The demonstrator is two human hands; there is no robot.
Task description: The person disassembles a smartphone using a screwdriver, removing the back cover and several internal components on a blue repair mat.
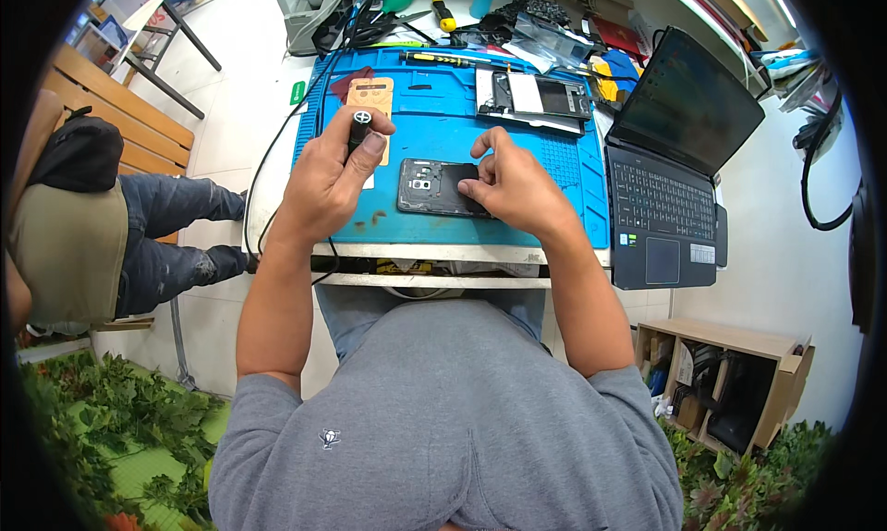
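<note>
My left hand (pixel 328 184) is raised above the left part of the blue work mat (pixel 434 138). Its fingers and thumb are wrapped round a black cylindrical tool (pixel 360 127) with a round, cross-marked end facing up; the rest of it is hidden in the fist. A dark phone (pixel 422 196) lies on the mat near the front edge, back side up, its inner parts and camera area showing. Over the right part of the phone is my right hand (pixel 517 184), thumb and fingers bent together against it. Whatever lies between those fingertips is too small to make out.
An opened device (pixel 540 97) rests at the mat's back right; a tan panel (pixel 370 92) lies behind my left hand. The laptop (pixel 665 161) stands at right. Tools and cables, including a yellow screwdriver (pixel 443 15), crowd the back. Another person's legs (pixel 176 240) are at left.
</note>
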